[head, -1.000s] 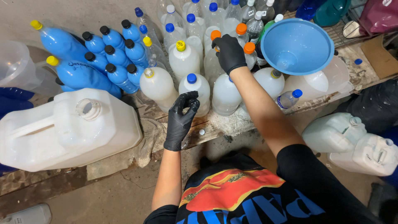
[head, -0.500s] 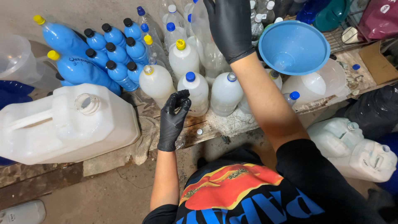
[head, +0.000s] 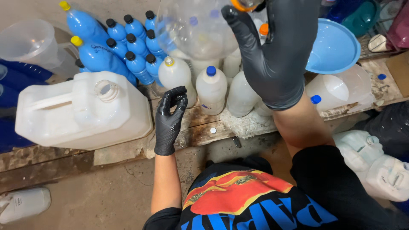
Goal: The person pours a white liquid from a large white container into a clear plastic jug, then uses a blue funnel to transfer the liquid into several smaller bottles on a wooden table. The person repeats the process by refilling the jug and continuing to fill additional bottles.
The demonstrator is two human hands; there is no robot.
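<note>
Your right hand (head: 277,55) is raised high and close to the camera, gloved grip closed around the neck of a clear empty bottle (head: 196,27) with an orange cap (head: 245,4); the bottle hangs in the air above the rows on the table (head: 238,125), blurred and tilted. Your left hand (head: 170,117) sits low at the table's front edge, fingertips pinched together. Whether something small is between them, you cannot tell.

Progress, as a judgement: one bottle is lifted clear of the group and still capped. The big white jerrycan (head: 85,110) lies beside your left hand with its mouth uncapped. The blue funnel (head: 334,49) rests unused, well to the right. Many white-filled bottles (head: 211,89) and blue bottles (head: 128,55) stand capped.

Room: the table top is crowded almost to its front lip; only a narrow bare strip shows just ahead of your left hand. Jerrycan hems the left, funnel and a lying bottle the right. Open air is above.
</note>
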